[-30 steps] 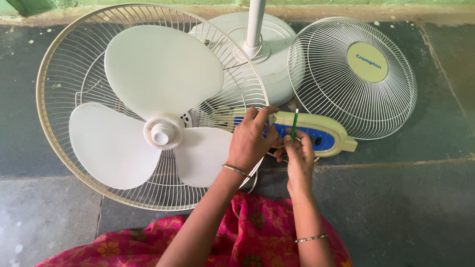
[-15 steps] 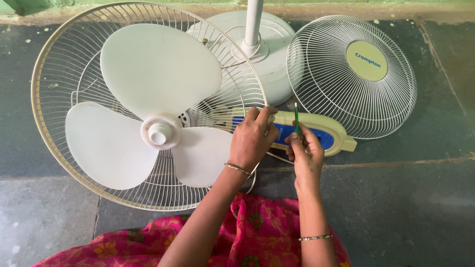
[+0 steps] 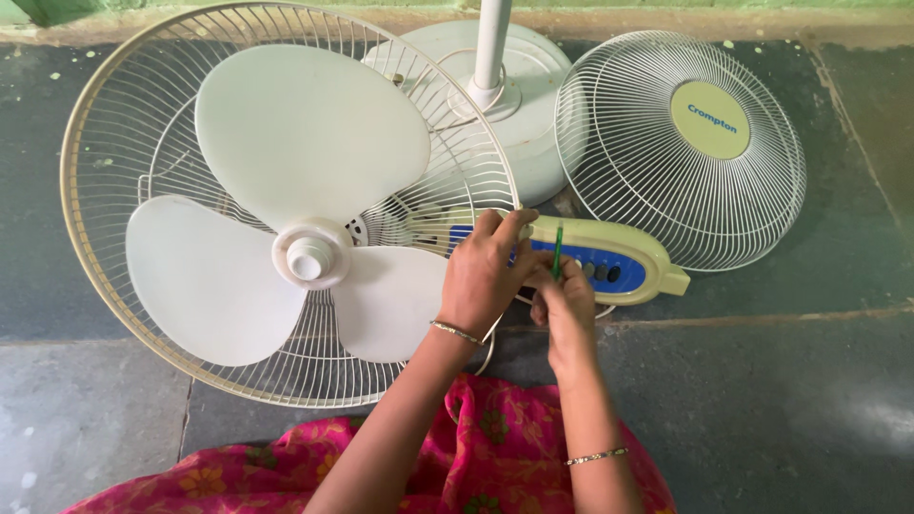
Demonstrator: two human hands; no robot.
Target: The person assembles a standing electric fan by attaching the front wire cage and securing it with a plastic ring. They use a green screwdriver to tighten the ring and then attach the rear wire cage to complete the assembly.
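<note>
A white three-blade pedestal fan [image 3: 305,257] lies on the floor inside its rear wire guard [image 3: 105,124]. Its cream control housing [image 3: 638,262], with a blue button panel, sticks out to the right. My left hand [image 3: 486,276] presses down on the housing's left end beside the guard rim. My right hand [image 3: 564,309] grips a thin green-handled screwdriver [image 3: 558,249], held upright with its tip against the housing. Both wrists wear thin bangles.
The loose front wire guard [image 3: 681,143] with a yellow-green centre badge lies at the right. The round white fan base [image 3: 514,105] and its pole [image 3: 490,43] stand behind. A pink floral garment [image 3: 476,447] covers my lap. The floor is grey stone.
The fan and my hands have shifted slightly left in view. My right hand has tilted the green screwdriver a little; my left hand stays on the housing.
</note>
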